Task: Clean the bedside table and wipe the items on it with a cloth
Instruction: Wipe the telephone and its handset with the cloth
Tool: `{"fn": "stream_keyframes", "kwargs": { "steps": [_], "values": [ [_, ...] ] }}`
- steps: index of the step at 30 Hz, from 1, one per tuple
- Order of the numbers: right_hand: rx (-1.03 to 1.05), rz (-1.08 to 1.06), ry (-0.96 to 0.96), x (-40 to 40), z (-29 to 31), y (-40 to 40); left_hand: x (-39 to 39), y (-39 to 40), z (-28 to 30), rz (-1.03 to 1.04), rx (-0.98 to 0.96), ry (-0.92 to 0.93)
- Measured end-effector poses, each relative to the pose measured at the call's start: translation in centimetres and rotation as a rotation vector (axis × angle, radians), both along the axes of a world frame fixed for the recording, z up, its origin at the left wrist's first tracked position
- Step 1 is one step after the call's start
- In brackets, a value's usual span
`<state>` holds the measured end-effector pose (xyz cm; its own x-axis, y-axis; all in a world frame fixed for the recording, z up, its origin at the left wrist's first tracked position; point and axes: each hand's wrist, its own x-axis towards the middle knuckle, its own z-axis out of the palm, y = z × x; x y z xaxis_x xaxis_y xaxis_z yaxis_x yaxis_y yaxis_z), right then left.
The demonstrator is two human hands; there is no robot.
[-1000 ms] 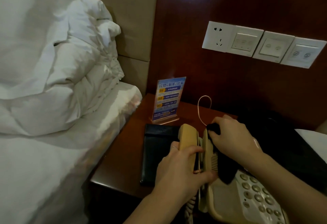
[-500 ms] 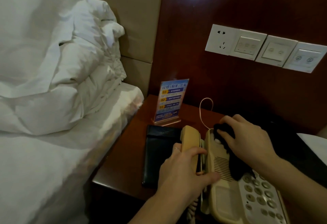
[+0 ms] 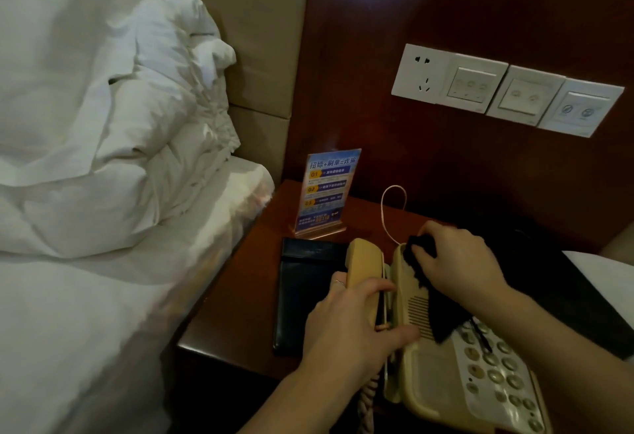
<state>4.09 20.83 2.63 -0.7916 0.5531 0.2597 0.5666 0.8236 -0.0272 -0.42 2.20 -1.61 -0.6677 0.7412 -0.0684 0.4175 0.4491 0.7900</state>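
While my left hand (image 3: 346,327) grips the cream handset (image 3: 365,270), fingers and thumb curled round its lower half and holding it lifted just off the cradle side of the telephone base (image 3: 442,375), my right hand (image 3: 459,265) pinches a dark cloth (image 3: 429,282) and presses it against the far end of that base. The cloth trails back under my right palm, draping over the slotted speaker grille and reaching the first rows of round keys (its near edge looks frayed, though the light is too dim for me to be sure). A ring sits on one finger of my left hand. The coiled cord (image 3: 367,402) hangs from the handset's near end, below my left wrist.

The telephone sits on the near right part of the bedside table (image 3: 240,293), a dark reddish wooden top. Just left of the handset lies a flat black folder (image 3: 302,296), its long side running away from me. Beyond the folder stands an upright blue sign holder (image 3: 327,190) with yellow numbered lines, on a clear base. A thin pale wire (image 3: 389,207) loops up behind the telephone against the wood wall panel (image 3: 446,4).

On that panel I see a row of white switch plates (image 3: 504,90), the leftmost one a socket. To my left the bed (image 3: 85,313) touches the table's edge, with rumpled white bedding (image 3: 103,107) heaped against a beige padded headboard (image 3: 254,39).
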Motion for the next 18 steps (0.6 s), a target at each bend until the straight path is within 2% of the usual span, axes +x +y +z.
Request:
{"fn": "stream_keyframes", "kwargs": {
  "steps": [5,7,10,12,15,18],
  "values": [
    [-0.163,0.008,-0.117,1.2,0.6,-0.2,0.0,-0.2,0.1,0.003,-0.005,-0.015],
    [-0.209,0.004,-0.087,1.3,0.8,0.2,0.0,-0.2,0.1,-0.002,-0.002,-0.026],
    [-0.109,-0.013,0.046,0.7,0.3,0.0,0.2,-0.3,0.0,-0.011,0.001,-0.017],
    [-0.022,-0.016,0.049,0.5,-0.4,-0.8,0.1,-0.3,0.0,-0.003,0.005,-0.009],
    [-0.080,0.014,-0.049,1.2,0.0,-1.4,0.1,-0.2,0.0,-0.005,-0.006,-0.010],
    [-0.230,0.005,-0.148,1.5,1.6,-1.0,0.1,-0.2,0.0,-0.014,0.003,-0.025]
  ]
}}
